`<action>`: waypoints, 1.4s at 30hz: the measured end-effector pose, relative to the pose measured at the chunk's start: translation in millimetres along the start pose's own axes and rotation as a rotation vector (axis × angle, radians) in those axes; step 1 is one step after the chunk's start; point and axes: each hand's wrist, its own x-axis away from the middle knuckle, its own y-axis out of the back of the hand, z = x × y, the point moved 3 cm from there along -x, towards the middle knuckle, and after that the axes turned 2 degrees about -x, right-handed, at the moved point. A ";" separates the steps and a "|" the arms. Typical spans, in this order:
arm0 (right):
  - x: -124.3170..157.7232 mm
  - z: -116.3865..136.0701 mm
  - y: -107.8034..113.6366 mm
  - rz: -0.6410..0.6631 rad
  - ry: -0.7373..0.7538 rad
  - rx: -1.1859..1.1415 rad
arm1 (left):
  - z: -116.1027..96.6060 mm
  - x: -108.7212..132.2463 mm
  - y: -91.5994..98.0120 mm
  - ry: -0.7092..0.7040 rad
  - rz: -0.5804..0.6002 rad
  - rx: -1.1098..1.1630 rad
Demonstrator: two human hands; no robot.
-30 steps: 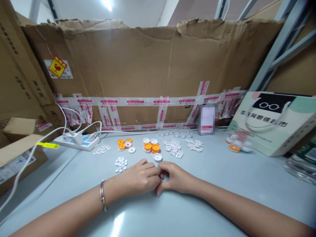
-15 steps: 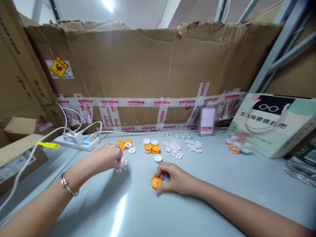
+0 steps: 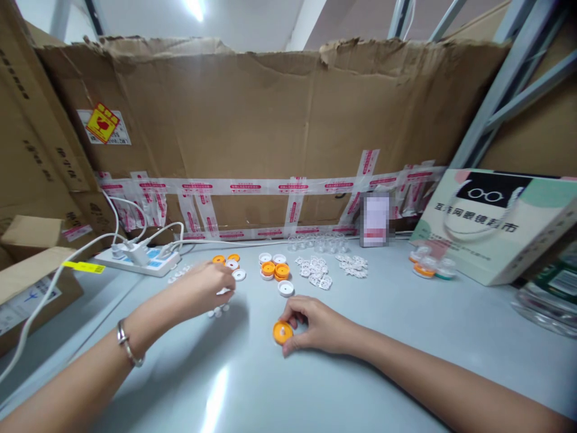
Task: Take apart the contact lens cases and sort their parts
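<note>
Now the left hand (image 3: 205, 288) pinched down among the small white discs (image 3: 216, 311), apparently collecting one; rightward, the right hand (image 3: 318, 325) gripped the orange cap (image 3: 282, 332) on the near table (image 3: 406, 337). Seating a disc inside needs careful centring.

Orange cap (image 3: 282, 332); white discs (image 3: 217, 311); grey table (image 3: 406, 325)

Scene bright, evenly lit. Ceiling lamp (image 3: 195, 7) at top, blown out white. Its glare streaks grey table (image 3: 216, 400) near bottom. Soft shadow under left hand (image 3: 205, 287) and forearm, falling toward right; fainter shadow beneath right hand (image 3: 315, 325). Wide-angle distortion: cardboard wall (image 3: 270, 114) bows, shelf posts lean at edges. Corners soft. Small label (image 3: 375, 219) pixelated. Slight motion blur on left hand.
</note>
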 end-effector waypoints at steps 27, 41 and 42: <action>-0.4 0.0 -0.7 -0.042 0.039 0.040 | -74.3 -6.3 -34.4 -0.470 -0.343 -0.102; -3.1 -4.9 -4.5 -0.089 -0.013 -0.029 | -77.8 -7.8 -32.5 -0.545 -0.356 -0.268; -3.2 -5.0 -4.7 -0.092 -0.013 -0.023 | -78.0 -8.3 -32.5 -0.547 -0.355 -0.274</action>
